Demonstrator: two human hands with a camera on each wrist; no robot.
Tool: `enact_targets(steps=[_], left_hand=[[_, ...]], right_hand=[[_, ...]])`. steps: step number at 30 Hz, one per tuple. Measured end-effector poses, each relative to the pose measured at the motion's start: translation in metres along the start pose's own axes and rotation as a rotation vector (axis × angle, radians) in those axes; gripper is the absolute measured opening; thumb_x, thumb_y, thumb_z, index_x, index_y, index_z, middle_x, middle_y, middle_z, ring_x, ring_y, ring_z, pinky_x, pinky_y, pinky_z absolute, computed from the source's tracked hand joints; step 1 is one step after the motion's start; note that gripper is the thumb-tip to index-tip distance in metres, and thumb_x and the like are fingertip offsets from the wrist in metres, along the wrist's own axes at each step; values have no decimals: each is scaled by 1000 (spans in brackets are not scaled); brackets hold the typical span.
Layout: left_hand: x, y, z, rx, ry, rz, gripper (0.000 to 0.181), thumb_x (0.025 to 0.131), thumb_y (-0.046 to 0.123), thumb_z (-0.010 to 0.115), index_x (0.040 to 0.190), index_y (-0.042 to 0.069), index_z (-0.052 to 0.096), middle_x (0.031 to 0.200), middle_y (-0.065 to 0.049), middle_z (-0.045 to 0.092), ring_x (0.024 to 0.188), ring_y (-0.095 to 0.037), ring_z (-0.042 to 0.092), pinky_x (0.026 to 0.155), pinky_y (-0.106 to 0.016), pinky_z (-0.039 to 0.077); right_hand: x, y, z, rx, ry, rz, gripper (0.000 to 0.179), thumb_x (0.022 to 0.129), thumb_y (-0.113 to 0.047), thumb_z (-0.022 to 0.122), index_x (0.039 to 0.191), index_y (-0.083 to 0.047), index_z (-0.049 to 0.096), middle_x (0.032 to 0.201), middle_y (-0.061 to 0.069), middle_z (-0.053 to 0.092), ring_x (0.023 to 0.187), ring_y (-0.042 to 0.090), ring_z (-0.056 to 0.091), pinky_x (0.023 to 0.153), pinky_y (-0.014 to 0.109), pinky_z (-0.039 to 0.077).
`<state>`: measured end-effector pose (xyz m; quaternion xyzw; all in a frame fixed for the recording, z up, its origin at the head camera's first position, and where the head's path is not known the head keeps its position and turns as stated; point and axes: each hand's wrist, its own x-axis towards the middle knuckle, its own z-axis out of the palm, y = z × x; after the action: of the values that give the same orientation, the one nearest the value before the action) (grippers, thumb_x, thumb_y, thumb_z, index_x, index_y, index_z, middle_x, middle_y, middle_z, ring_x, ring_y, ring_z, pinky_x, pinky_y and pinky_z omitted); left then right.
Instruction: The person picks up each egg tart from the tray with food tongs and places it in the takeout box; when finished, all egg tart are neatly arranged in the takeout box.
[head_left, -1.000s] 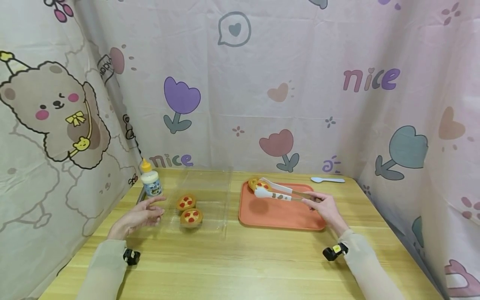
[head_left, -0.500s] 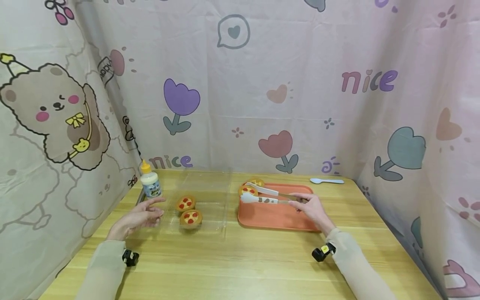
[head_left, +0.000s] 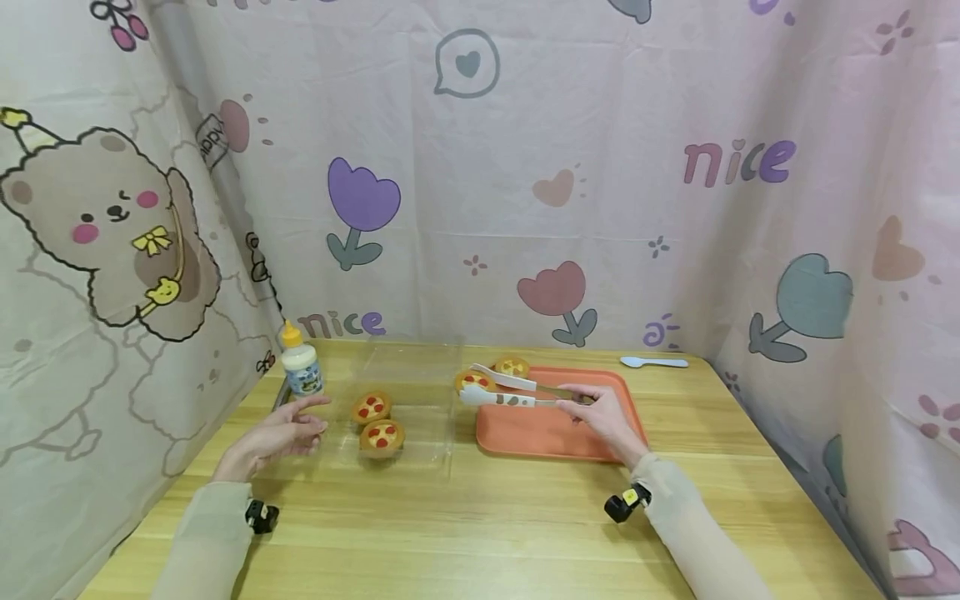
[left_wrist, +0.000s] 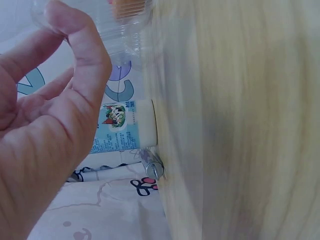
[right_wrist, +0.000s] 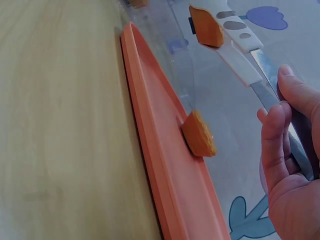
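Note:
My right hand (head_left: pixel 596 412) grips a pair of tongs (head_left: pixel 517 400) with white spotted tips and metal arms. Between the tips is a small pizza tart (head_left: pixel 472 382), raised above the table in the right wrist view. Another tart (head_left: pixel 512 367) sits at the far left corner of the orange tray (head_left: pixel 555 454). To the left, a clear plastic box (head_left: pixel 431 454) stands with its lid up and two pizza tarts (head_left: pixel 382 435) inside. My left hand (head_left: pixel 273 437) is beside the box's left side, fingers loosely bent, fingertips right at its edge.
A white squeeze bottle (head_left: pixel 302 367) with a yellow nozzle stands behind my left hand. Beside it lies a metal rod-like piece (left_wrist: pixel 152 162). A pale blue spoon (head_left: pixel 655 362) lies at the back right. Printed curtains hang behind the wooden table (head_left: pixel 450 542).
My right hand has carried the pizza tart in the tongs leftward, from above the tray to the box's right edge. The left hand has stayed in place.

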<state>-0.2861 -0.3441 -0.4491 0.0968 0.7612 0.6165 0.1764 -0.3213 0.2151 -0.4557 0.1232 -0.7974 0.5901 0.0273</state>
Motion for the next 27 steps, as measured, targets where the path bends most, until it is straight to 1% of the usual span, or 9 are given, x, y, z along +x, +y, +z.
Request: enact_targets(steps=[3,5,9,12,15,18,21,23,27], left_hand=[[2,-1,1,-6,-1,2,72,100,14,57,154,1,11,101,-9,57,81,-15,60,75,-34,56],[2,-2,1,-14,-2,5,70,100,13,57,154,2,13,101,-9,57,81,-14,59,75,-34,56],[2,-3,1,-21,-1,2,69,100,13,57,153,3,14,100,-9,57,79,-14,59,74,-33,56],[3,-2,1,-22,-2,3,70,100,13,56,154,2,12,100,-9,57,79,-14,59,73,-33,56],[5,-1,0,-27,-10,9,71,100,12,55,154,1,10,100,-9,58,79,-14,59,73,-32,56],[8,1,-2,-42,-20,8,70,100,11,55,154,2,11,99,-8,57,78,-13,58,72,-31,56],[8,1,-2,-52,-24,6,68,100,11,54,154,3,12,99,-8,57,78,-13,58,71,-30,55],[7,1,-2,-45,-23,4,68,100,11,55,153,4,13,98,-8,57,78,-12,58,72,-31,56],[4,0,-2,-24,-19,0,68,101,12,55,153,2,13,98,-8,58,78,-12,59,74,-33,57]], right_hand=[[-1,-1,4,0,-10,6,41,85,-32,77,120,-11,70,93,28,66,72,22,61,67,38,55],[-1,-2,6,-8,-16,12,42,84,-33,78,120,-12,70,96,24,68,74,24,62,69,40,56],[0,-4,12,-28,-35,41,47,83,-40,78,122,-16,69,102,13,72,84,34,64,76,44,55],[2,-6,17,-44,-33,58,49,81,-46,78,122,-21,69,105,10,72,90,38,64,80,47,54],[4,-10,21,-56,-30,57,48,80,-48,77,122,-26,69,107,8,72,92,38,64,82,50,53],[9,-15,29,-34,-38,41,46,82,-43,78,122,-23,70,102,13,70,88,37,64,81,52,53],[15,-21,38,-11,-30,26,43,83,-35,78,121,-16,71,88,14,68,76,30,64,76,53,54],[18,-23,43,-16,-24,21,42,84,-32,78,121,-13,71,81,10,66,70,23,63,74,52,54],[22,-23,52,-18,-33,10,39,84,-31,79,119,-14,72,76,3,64,65,18,62,74,54,55]])
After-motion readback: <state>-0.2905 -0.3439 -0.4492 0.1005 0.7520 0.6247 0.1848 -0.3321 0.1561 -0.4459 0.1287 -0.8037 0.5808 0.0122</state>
